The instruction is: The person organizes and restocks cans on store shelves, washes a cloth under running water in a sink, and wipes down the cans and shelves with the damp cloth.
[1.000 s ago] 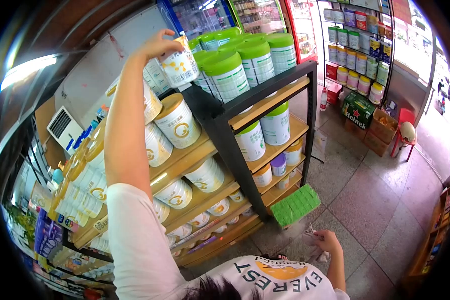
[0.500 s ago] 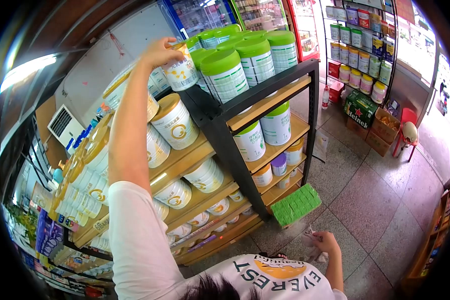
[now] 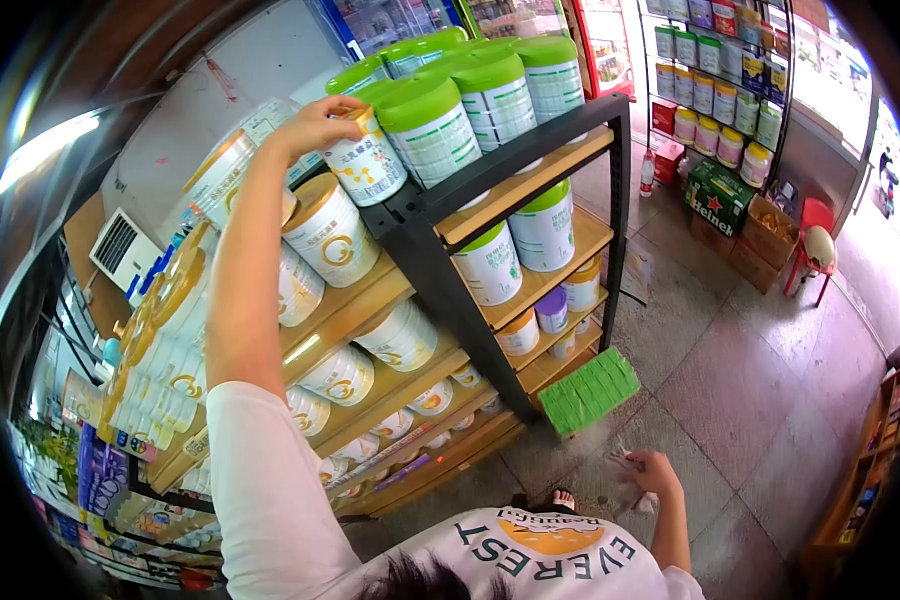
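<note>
My left hand (image 3: 318,132) grips the upper rim of a small white and gold milk powder tin (image 3: 368,168). The tin is at the black corner of the shelf frame (image 3: 410,222), beside tall green-lidded tins (image 3: 432,130). Whether its base rests fully on the frame I cannot tell. A larger gold-lidded tin (image 3: 332,235) stands on the wooden shelf just below my left forearm. Low on the right, my right hand (image 3: 656,474) is closed on a crumpled greyish cloth (image 3: 646,503) that hangs above the floor.
Gold-lidded tins (image 3: 170,300) fill the shelves on the left. At the shelf's foot lies a green wrapped pack (image 3: 590,391). Farther off are a rack of tins (image 3: 720,95), a Heineken box (image 3: 718,198), an open carton (image 3: 767,240) and a red chair (image 3: 818,225).
My left hand has brought the small tin down toward the shelf frame's corner. The view has shifted slightly. My right hand still holds the cloth, in nearly the same place.
</note>
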A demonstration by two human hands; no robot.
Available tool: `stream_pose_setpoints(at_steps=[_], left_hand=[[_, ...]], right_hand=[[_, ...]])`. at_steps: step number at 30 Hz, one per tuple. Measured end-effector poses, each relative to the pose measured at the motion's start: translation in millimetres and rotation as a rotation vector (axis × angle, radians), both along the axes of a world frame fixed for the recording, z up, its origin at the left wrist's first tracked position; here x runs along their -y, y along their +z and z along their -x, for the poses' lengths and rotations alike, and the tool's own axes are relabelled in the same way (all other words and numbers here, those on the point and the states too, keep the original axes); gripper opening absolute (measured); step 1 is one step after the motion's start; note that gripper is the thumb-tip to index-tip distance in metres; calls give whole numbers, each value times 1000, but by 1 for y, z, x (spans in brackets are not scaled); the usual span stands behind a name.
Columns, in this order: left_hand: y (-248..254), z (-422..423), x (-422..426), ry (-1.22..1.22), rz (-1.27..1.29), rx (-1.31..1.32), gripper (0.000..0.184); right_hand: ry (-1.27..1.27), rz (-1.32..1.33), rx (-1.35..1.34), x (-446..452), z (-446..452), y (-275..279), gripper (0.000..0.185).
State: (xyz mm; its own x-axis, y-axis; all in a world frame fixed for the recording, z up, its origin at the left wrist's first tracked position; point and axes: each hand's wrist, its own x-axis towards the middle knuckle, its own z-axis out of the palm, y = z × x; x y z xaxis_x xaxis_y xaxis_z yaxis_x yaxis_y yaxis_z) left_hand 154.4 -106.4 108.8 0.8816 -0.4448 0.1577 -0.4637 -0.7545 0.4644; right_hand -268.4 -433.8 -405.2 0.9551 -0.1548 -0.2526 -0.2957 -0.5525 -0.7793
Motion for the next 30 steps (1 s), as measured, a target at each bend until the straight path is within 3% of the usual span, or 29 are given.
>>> stream_pose_setpoints(at_steps=[7,9,11,14,16,17,19,21,22,24,25,26,30], left_hand=[[-10,-2,-13,-54,27,50,63],[-13,-4,-15,-71,248,383,61],[-6,16,-11,-142,285,642,53],[-16,96,-3,-347,595,469,37],[-42,115,-8,-673,635,412,32],[-65,142,-4,-728,676,384,31],[-122,187,7,-819,632,239,28],[-206,184,22,-1063,490,-111,25],[-245,210,31,-1019,458,-431,22],[-344,232,47,-1028,305,-619,16],[-389,246,54,-1207,252,-603,18],[-419,268,51,-1269,253,-792,19],[-433,409,27,-1478,17,-1031,24]], right_hand=[[21,55,-45,-15,1,18,38],[8,99,54,-20,9,18,36],[-57,132,82,-32,24,27,34],[-141,201,122,-59,51,33,27],[-224,180,63,-89,74,56,22],[-305,224,179,-109,93,48,25],[-430,234,221,-151,128,59,36],[-620,178,197,-206,168,74,35],[-710,168,219,-232,191,71,33],[-886,197,176,-293,243,62,33],[-949,203,166,-316,268,61,33],[-1037,194,115,-348,289,72,31],[-1434,345,60,-465,398,82,33]])
